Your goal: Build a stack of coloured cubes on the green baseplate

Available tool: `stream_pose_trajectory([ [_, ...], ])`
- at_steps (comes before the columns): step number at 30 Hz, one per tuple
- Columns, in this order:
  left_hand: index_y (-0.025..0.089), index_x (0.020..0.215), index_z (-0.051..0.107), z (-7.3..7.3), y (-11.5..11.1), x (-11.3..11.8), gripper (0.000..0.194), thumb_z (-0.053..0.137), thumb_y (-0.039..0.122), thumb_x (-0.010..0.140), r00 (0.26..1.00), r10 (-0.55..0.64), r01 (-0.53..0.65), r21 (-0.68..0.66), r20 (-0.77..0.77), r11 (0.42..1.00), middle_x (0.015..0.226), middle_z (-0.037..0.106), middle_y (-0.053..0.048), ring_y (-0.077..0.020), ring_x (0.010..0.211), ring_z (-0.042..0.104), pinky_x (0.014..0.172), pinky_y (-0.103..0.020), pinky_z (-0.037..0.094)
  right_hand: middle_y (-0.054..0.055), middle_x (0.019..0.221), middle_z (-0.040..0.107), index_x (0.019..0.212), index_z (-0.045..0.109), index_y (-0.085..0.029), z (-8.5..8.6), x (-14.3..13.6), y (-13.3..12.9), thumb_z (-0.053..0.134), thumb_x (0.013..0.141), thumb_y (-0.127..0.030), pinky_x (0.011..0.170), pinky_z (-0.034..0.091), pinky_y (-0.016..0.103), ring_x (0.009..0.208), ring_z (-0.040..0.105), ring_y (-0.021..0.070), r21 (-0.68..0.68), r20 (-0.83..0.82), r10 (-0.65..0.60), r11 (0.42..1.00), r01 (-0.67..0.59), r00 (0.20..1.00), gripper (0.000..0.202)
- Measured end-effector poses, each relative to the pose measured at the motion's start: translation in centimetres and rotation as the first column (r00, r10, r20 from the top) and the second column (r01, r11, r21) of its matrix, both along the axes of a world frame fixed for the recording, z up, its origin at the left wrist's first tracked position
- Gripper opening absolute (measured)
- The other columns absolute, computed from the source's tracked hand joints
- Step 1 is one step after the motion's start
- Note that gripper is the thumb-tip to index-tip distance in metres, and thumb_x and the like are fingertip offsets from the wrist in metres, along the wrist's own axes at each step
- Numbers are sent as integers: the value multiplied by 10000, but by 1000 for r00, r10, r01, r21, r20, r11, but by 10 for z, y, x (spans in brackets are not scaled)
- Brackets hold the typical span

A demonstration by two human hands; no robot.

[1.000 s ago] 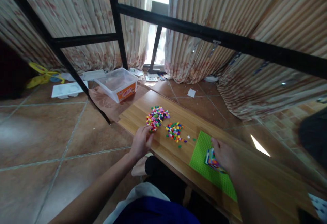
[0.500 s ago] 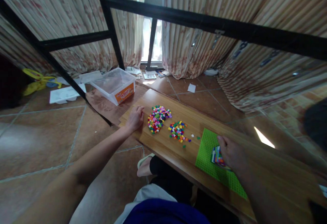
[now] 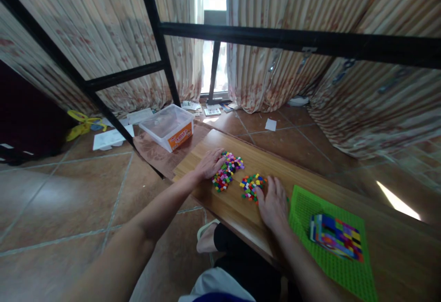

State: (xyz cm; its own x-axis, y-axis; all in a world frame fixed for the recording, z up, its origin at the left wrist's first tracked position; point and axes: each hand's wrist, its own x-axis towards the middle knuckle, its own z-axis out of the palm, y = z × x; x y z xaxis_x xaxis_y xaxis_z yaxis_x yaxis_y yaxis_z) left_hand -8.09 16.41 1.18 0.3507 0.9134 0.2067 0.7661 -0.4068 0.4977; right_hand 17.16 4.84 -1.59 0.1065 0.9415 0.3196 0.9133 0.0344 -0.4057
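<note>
My left hand [image 3: 209,164] lies at the near-left side of a larger pile of small colourful bricks [image 3: 225,173], its fingers stretched out and touching the pile's edge. My right hand [image 3: 273,203] rests on the wooden board with thumb and fingers apart, along the right side of a smaller brick pile [image 3: 250,186]. Some of those bricks are hidden by the hand. To the right, on a green studded baseplate [image 3: 301,201], stands a block of many-coloured bricks [image 3: 339,235] with no hand on it.
The long wooden tabletop [image 3: 220,143] carries all of this. A clear plastic box [image 3: 168,125] with an orange label stands on the floor beyond its left end. Black metal bars [image 3: 258,35] cross in front of the curtains. Papers [image 3: 270,124] lie on the tiles.
My right hand has left the brick block and moved left to the smaller pile. My left hand has shifted right onto the larger pile's edge. The camera view has turned slightly.
</note>
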Motion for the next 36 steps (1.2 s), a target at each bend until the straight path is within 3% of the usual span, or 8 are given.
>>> stream_pose_trajectory([
  [9,188,1346,525,0,3,25,466,327,427,999,990,-143,142,9,22,990,1384,568,-94,-197,1320,483,1147,-393,352,226,1445,454,1378,467,-81,1,-16,16,345,958,-511,1087,329,533,1357,381,317,-7,33,113,994,-113,993,613],
  [15,206,1345,528,5,-12,41,455,350,431,991,969,-226,229,-17,100,973,1384,572,-90,-202,1296,512,1130,-389,384,176,1405,516,1376,490,-140,8,-19,11,346,968,-466,1084,377,493,1325,441,270,37,-122,250,968,-247,961,542],
  [19,208,1337,535,14,-24,43,453,348,425,987,953,-230,244,-49,199,969,1383,575,-88,-207,1290,520,1125,-380,398,159,1409,506,1339,527,-176,13,-2,-2,342,969,-463,1080,374,517,1315,443,279,82,-133,120,991,-110,984,503],
  [21,207,1350,521,16,-33,35,455,344,415,987,953,-154,171,-44,261,984,1388,572,-86,-212,1290,520,1125,-390,399,189,1428,473,1330,529,-139,12,9,-7,350,966,-457,1081,356,547,1338,404,306,92,-89,7,996,1,996,515],
  [24,198,1359,508,13,-53,17,468,344,428,987,939,66,-56,-40,337,998,1384,572,-98,-237,1289,521,1112,-432,410,243,1429,445,1322,519,-61,7,16,-11,352,964,-455,1089,335,550,1359,359,330,63,-52,-97,993,100,994,557],
  [28,182,1312,536,-1,-90,6,478,278,440,1003,865,323,-330,-50,383,943,1362,575,-118,-242,1297,510,1116,-466,399,247,1406,466,1317,516,-42,-1,2,-8,326,969,-478,1101,320,529,1347,367,324,23,-59,-103,994,104,993,589],
  [31,187,1313,521,-8,-106,23,480,266,452,1005,829,391,-400,-64,399,914,1374,554,-121,-236,1309,493,1130,-466,378,233,1391,489,1305,526,-59,-1,-17,1,311,973,-486,1103,323,514,1336,384,308,40,-136,-56,997,62,989,582],
  [36,153,1307,513,-9,-104,77,469,265,412,1005,751,463,-485,-82,471,870,1377,528,-160,-242,1336,446,1150,-450,339,203,1353,533,1302,531,-108,8,-43,13,300,972,-482,1083,364,502,1296,449,273,100,-382,68,995,-32,922,549],
])
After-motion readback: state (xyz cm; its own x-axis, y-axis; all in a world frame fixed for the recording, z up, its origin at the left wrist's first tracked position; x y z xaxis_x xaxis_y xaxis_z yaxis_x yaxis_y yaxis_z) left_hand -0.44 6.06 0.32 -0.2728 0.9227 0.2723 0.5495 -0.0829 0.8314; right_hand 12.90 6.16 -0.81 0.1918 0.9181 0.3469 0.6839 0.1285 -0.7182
